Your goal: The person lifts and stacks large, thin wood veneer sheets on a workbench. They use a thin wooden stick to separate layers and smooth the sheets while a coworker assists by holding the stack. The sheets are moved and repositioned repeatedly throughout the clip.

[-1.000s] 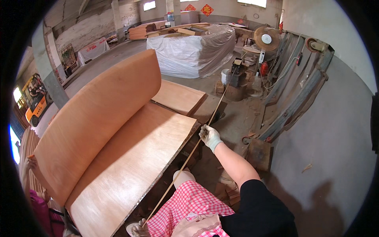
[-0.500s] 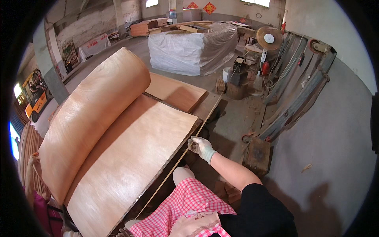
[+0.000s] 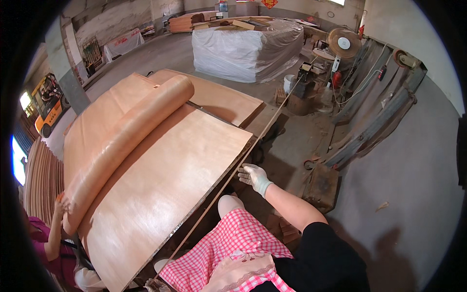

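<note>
A long thin wooden strip (image 3: 216, 198) slants along the front edge of a veneer-topped stack, its far end beyond the stack. My right hand (image 3: 254, 178), in a pale glove, is beside the strip with fingers stretched and slightly apart, the fingertips at or close to it. At the bottom edge my gloved left hand (image 3: 154, 286) is closed around the strip's near end, partly cut off by the frame. A smooth tan veneer sheet (image 3: 165, 165) lies flat on the stack. Across it lies a veneer roll (image 3: 134, 143), its near end held by a co-worker's hand (image 3: 62, 205).
Another board stack (image 3: 226, 104) adjoins on the far side. A plastic-wrapped pile (image 3: 228, 56) stands beyond. To the right are a fan (image 3: 344, 43), a wheeled metal frame (image 3: 372, 124) and a wooden block (image 3: 319, 187). A forklift (image 3: 50, 109) stands at far left.
The veneer roll has become thinner and lower, with sheet spread behind it. The strip's far end reaches farther out. My right hand's fingers have loosened from the strip.
</note>
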Available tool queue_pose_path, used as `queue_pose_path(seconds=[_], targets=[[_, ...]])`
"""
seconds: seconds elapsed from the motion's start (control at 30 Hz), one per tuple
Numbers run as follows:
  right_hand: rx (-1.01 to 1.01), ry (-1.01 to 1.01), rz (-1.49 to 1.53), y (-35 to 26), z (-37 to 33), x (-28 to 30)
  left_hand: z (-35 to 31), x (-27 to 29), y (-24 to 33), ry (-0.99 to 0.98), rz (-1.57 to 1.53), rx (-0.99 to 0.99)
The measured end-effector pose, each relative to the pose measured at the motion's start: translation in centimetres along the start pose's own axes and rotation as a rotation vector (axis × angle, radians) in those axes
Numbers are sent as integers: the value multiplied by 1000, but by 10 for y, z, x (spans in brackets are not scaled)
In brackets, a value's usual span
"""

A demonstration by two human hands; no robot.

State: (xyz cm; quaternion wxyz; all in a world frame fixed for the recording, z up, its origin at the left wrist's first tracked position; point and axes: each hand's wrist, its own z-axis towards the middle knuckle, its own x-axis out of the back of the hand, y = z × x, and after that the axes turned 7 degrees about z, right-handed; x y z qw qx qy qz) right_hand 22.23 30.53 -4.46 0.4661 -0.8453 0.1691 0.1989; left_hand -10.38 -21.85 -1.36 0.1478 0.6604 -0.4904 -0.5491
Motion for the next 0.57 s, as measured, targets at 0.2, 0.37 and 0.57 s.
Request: queue_pose_path(seconds=[0.2,0.37,0.57], targets=[[701,236,-755,-19,67,57,17,13,-23,35,-16,50],[1147,88,-1492,-48,47,14,19,31,-10,62,222,-97],[1019,-228,-1751,-50,72,-9,6,26,5,105,406,-228]])
